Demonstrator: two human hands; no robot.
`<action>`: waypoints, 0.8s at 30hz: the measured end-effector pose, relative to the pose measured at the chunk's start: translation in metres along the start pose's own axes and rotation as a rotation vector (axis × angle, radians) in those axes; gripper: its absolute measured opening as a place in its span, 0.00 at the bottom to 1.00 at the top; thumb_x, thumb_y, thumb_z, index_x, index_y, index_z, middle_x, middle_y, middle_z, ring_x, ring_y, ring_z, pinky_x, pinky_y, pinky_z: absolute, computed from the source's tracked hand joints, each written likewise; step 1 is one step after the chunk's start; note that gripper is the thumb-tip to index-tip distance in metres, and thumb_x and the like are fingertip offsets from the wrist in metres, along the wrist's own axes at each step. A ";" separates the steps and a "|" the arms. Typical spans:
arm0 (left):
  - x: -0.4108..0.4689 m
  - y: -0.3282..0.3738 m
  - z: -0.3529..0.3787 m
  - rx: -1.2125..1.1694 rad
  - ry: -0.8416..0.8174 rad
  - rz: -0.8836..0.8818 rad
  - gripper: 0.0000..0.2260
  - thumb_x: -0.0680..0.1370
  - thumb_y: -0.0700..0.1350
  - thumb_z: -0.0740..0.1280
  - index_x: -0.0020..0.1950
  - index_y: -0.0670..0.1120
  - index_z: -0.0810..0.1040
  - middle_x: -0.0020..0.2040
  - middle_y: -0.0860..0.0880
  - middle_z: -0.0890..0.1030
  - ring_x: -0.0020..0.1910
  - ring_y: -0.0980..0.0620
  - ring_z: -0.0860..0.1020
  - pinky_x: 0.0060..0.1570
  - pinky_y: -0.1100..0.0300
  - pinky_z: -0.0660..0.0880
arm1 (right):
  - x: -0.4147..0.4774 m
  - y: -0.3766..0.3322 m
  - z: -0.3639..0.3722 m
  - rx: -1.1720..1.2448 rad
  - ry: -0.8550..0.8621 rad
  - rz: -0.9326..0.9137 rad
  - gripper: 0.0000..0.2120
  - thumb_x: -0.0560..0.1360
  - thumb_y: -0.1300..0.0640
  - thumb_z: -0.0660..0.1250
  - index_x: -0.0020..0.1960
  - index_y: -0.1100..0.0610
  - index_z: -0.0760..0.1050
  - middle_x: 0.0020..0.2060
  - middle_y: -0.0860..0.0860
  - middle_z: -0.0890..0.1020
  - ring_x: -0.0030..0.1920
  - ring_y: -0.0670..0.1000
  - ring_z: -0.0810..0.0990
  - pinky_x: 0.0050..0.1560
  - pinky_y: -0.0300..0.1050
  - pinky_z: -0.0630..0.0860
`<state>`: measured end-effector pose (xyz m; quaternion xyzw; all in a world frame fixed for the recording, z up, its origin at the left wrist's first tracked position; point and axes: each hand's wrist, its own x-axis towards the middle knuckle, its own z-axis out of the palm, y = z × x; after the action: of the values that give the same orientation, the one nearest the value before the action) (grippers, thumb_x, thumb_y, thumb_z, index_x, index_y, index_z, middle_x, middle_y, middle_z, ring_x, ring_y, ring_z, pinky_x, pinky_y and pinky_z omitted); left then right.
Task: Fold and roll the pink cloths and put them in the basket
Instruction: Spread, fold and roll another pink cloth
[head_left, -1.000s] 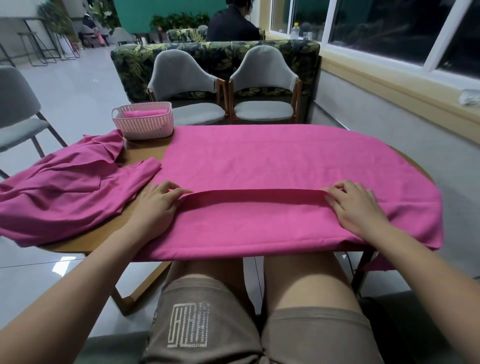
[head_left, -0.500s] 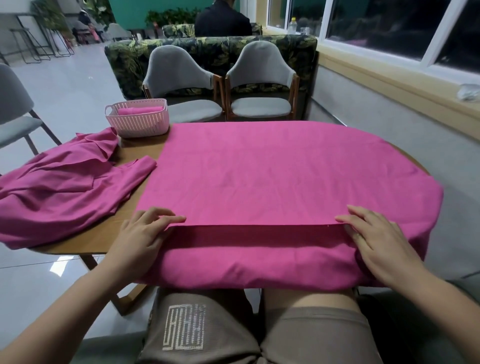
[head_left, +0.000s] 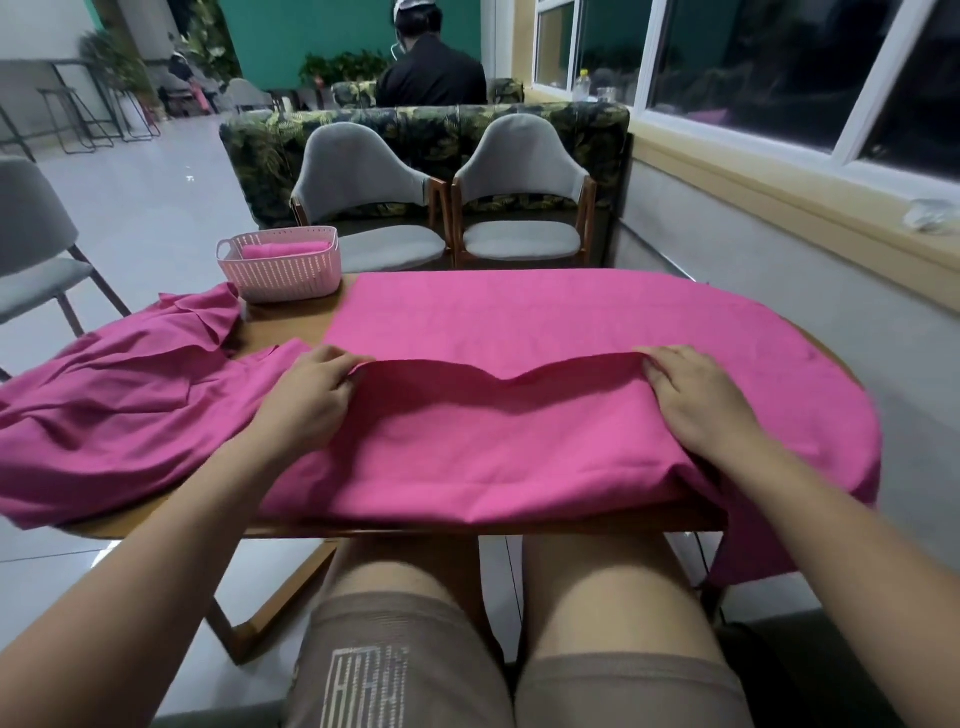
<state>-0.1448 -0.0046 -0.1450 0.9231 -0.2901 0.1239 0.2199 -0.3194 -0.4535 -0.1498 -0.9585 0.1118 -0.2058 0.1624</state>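
A large pink cloth (head_left: 545, 322) lies spread over the wooden table (head_left: 291, 325), its near part folded up and away from me. My left hand (head_left: 311, 400) pinches the left end of the folded edge. My right hand (head_left: 696, 400) grips the right end, fingers curled over the fabric. Between the hands the edge sags in a wave. A second pink cloth (head_left: 119, 410) lies crumpled on the left, hanging off the table. At the far left corner stands a pale pink basket (head_left: 280, 275) with one rolled pink cloth (head_left: 285, 250) inside.
Two grey chairs (head_left: 363, 208) stand behind the table, with a leaf-patterned sofa back and a seated person beyond. Another grey chair (head_left: 31, 249) is at the left. A wall with windows runs along the right. My knees are under the near table edge.
Both hands have carried the folded edge farther across the table, away from me. The fold is now wider, and its edge is lifted and wavy instead of flat.
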 end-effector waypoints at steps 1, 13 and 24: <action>0.007 -0.006 0.007 0.034 -0.037 -0.034 0.12 0.85 0.45 0.64 0.66 0.49 0.83 0.59 0.44 0.81 0.60 0.42 0.78 0.65 0.47 0.74 | 0.009 0.003 0.008 -0.049 -0.042 0.027 0.19 0.87 0.47 0.55 0.74 0.48 0.76 0.66 0.55 0.81 0.67 0.61 0.76 0.68 0.61 0.73; 0.004 -0.012 0.035 0.199 -0.083 -0.100 0.16 0.87 0.56 0.57 0.71 0.60 0.79 0.68 0.51 0.78 0.67 0.43 0.75 0.65 0.44 0.72 | 0.012 0.008 0.030 -0.193 -0.239 0.130 0.22 0.88 0.45 0.52 0.80 0.45 0.67 0.81 0.51 0.67 0.79 0.57 0.65 0.76 0.63 0.62; -0.120 0.015 -0.003 0.202 -0.103 -0.032 0.22 0.83 0.60 0.52 0.70 0.61 0.79 0.63 0.58 0.78 0.61 0.50 0.76 0.56 0.45 0.74 | -0.095 0.000 -0.008 -0.079 -0.255 0.065 0.21 0.87 0.46 0.54 0.79 0.41 0.68 0.81 0.48 0.65 0.82 0.51 0.60 0.78 0.54 0.59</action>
<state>-0.2504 0.0434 -0.1806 0.9503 -0.2721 0.1016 0.1124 -0.4074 -0.4287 -0.1772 -0.9784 0.1291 -0.0724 0.1442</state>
